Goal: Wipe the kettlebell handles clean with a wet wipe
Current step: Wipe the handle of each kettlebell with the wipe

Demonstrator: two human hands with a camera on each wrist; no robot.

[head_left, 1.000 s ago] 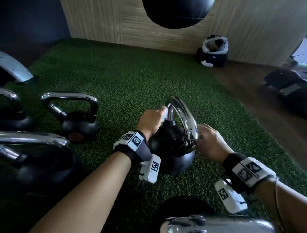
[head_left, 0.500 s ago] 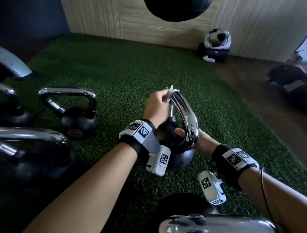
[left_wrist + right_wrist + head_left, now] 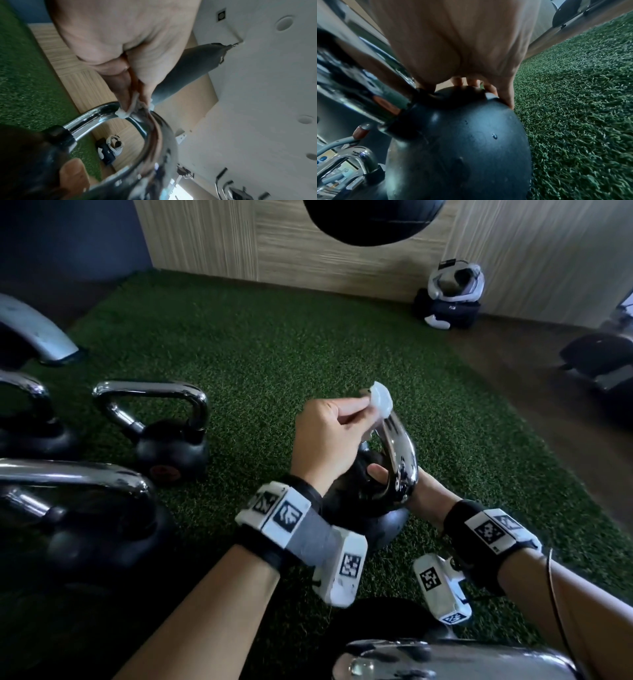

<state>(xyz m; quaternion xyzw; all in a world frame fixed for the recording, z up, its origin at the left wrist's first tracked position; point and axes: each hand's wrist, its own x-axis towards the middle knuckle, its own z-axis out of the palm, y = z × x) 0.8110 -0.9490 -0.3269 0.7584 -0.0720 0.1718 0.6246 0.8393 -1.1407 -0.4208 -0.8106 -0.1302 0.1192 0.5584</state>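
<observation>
A black kettlebell [image 3: 371,525] with a chrome handle [image 3: 400,453] stands on green turf at the centre. My left hand [image 3: 356,410] pinches a white wet wipe [image 3: 381,402] against the top of the handle. The left wrist view shows the wipe [image 3: 126,113] pressed on the handle's bend [image 3: 96,117] between finger and thumb. My right hand [image 3: 419,491] grips the kettlebell low on its right side, with the thumb [image 3: 376,474] poking through the handle loop. In the right wrist view its fingers [image 3: 489,88] curl over the top of the ball [image 3: 462,148].
Other kettlebells stand to the left [image 3: 171,453], [image 3: 85,525], [image 3: 27,422], and one sits just below me [image 3: 445,659]. A black punching bag [image 3: 373,220] hangs ahead. A headset on a dark bag [image 3: 452,292] lies by the wooden wall. Wood floor borders the turf on the right.
My left hand slid the wipe up from the handle's left leg to its top. My right hand shifted from the handle's right side down to the kettlebell, thumb now through the loop.
</observation>
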